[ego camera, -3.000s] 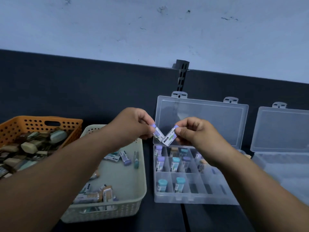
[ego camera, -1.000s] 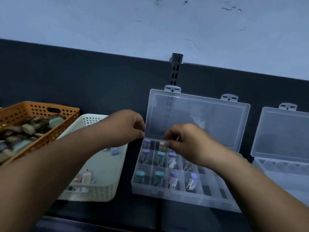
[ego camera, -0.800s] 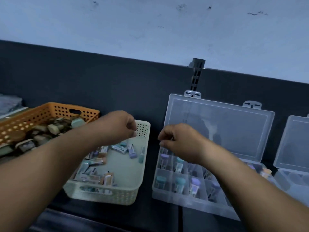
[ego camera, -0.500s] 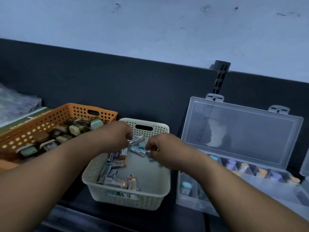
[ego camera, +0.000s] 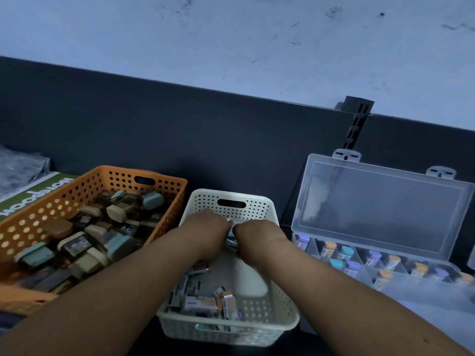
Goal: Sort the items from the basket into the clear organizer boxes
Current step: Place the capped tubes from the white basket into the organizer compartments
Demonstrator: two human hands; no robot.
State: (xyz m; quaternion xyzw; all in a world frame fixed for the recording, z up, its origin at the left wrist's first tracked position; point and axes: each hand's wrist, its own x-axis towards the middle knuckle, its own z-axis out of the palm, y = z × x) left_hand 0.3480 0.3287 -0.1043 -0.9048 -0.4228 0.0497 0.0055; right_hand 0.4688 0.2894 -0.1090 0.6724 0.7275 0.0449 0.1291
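Far left on the dark tabletop (ego camera: 257, 163) is the big orange perforated plastic basket (ego camera: 64, 201), piled with chunky capped blocks (ego camera: 77, 242) in tan, teal and brown. Over on the right sits the clear plastic organizer box (ego camera: 380, 209), hinged lid standing open, with small capped vials (ego camera: 345, 253) in purple, orange and teal standing in its compartments. Between them is the white perforated plastic basket (ego camera: 246, 201), where the unsorted stuff is: a heap of small labelled vials (ego camera: 205, 301) lying at its near end.

Both my hands are down in the far half of that basket, nearly touching. My left hand (ego camera: 205, 229) has its fingers curled, pinching a little pale vial (ego camera: 229, 220) whose tip pokes out. My right hand (ego camera: 257, 235) is knuckles-up with the fingers tucked under, honestly can't tell if it's got anything.
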